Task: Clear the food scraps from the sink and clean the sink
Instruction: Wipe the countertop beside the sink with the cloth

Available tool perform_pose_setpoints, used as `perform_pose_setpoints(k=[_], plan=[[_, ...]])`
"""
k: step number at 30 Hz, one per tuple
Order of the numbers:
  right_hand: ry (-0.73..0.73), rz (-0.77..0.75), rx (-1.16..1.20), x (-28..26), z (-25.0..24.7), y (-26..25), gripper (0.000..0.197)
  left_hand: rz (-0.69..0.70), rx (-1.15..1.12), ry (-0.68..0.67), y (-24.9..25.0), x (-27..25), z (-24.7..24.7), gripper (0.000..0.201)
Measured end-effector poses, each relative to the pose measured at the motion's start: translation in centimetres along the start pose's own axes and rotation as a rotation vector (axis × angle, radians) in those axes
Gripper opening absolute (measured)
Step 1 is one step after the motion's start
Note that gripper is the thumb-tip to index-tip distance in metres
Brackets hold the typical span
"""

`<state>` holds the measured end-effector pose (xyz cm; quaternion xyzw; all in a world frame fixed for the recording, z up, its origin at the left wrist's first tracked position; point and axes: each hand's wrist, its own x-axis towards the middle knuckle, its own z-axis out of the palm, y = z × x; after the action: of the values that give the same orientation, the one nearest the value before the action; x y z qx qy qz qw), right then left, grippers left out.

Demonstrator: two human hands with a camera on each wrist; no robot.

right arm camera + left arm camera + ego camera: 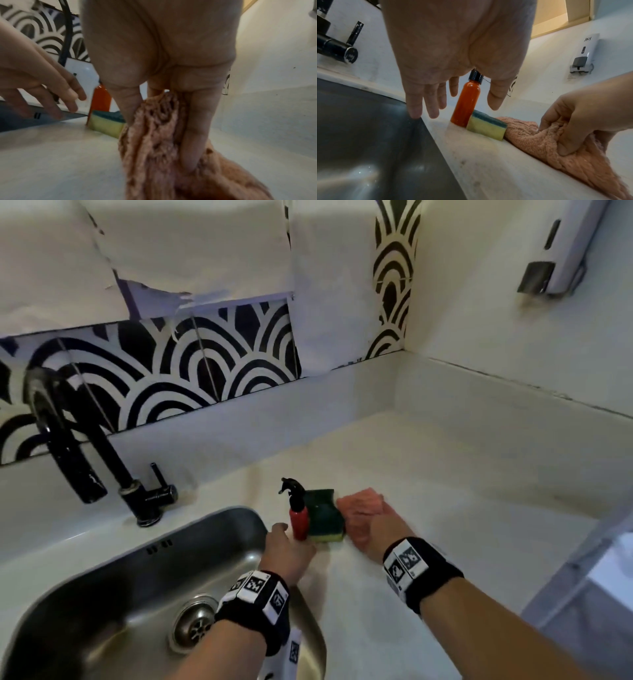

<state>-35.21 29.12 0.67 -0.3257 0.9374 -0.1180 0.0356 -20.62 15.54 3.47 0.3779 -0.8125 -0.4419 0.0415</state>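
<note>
A steel sink (pixel 102 594) with a round drain (pixel 195 623) lies at the lower left. On the counter beside its right rim stands a red spray bottle (pixel 299 522) with a black nozzle. A green and yellow sponge (pixel 325 520) lies against the bottle. A pink cloth (pixel 359 508) lies right of the sponge. My left hand (pixel 453 100) hovers just before the bottle (pixel 465 104) with fingers spread and straight, holding nothing. My right hand (pixel 373 525) pinches a fold of the cloth (pixel 154 135) between thumb and fingers. The sponge (pixel 486 126) shows in both wrist views.
A black tap (pixel 78 450) with a side lever stands behind the sink. A soap dispenser (pixel 561 251) hangs on the right wall. Patterned tiles (pixel 164 371) line the back wall. White counter (pixel 462 474) stretches to the right corner.
</note>
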Motion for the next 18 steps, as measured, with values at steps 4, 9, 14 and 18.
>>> perform_pose_setpoints(k=[4, 9, 14, 18], plan=[[0.002, 0.069, 0.094, -4.2, -1.4, -1.3, 0.035, 0.023, 0.023, -0.054, -0.8, -2.2, 0.4, 0.073], [-0.201, 0.072, 0.058, -12.2, -1.6, -2.7, 0.074, 0.072, 0.106, -0.222, -1.0, -5.9, 0.9, 0.061], [-0.235, -0.085, 0.024, -17.1, -4.0, -6.9, 0.042, 0.081, 0.075, -0.297, -1.7, -9.4, 1.4, 0.069], [-0.246, -0.108, 0.063, -21.5, -5.6, -9.2, 0.044, 0.087, 0.018, -0.280, -2.9, -11.6, 0.9, 0.084]])
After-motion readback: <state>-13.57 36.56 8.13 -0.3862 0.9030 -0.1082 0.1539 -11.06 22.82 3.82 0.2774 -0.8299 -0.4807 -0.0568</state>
